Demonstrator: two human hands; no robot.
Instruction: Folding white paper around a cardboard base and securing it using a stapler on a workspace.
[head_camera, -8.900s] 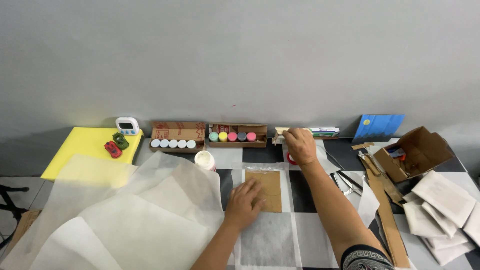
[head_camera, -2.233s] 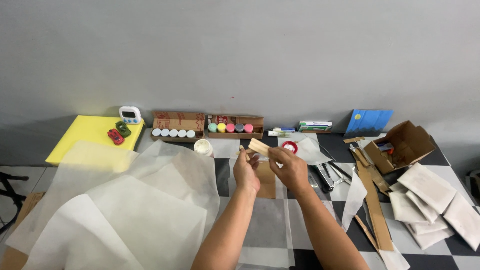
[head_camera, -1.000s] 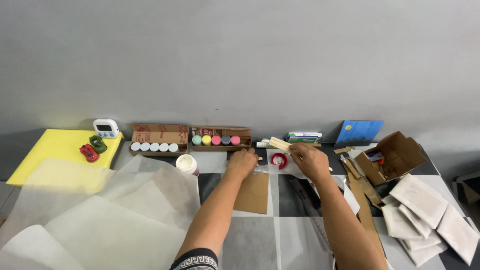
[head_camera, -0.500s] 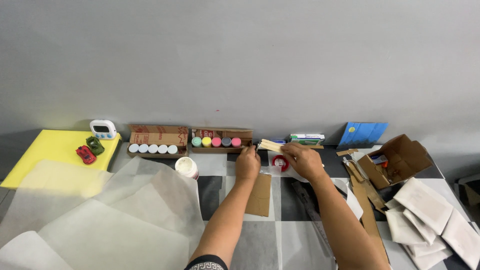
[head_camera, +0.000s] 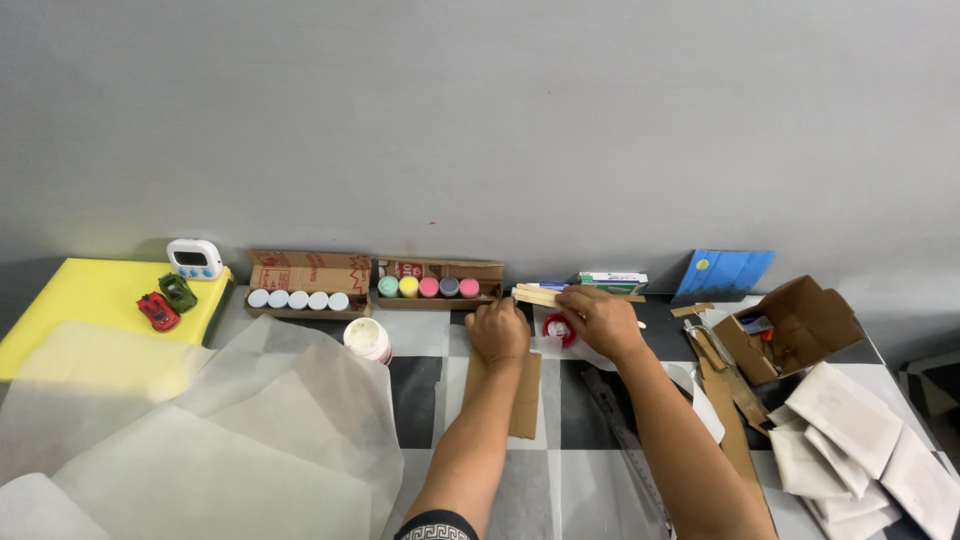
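Near the desk's back edge, a bundle of flat wooden sticks was pinched by the right hand. The left hand was curled beside it, grip unclear. Ends were best squared gently, above the cardboard piece.

A plain grey wall is filling the upper half of the frame, while a black-and-white checkered surface is spreading below it, evenly lit.
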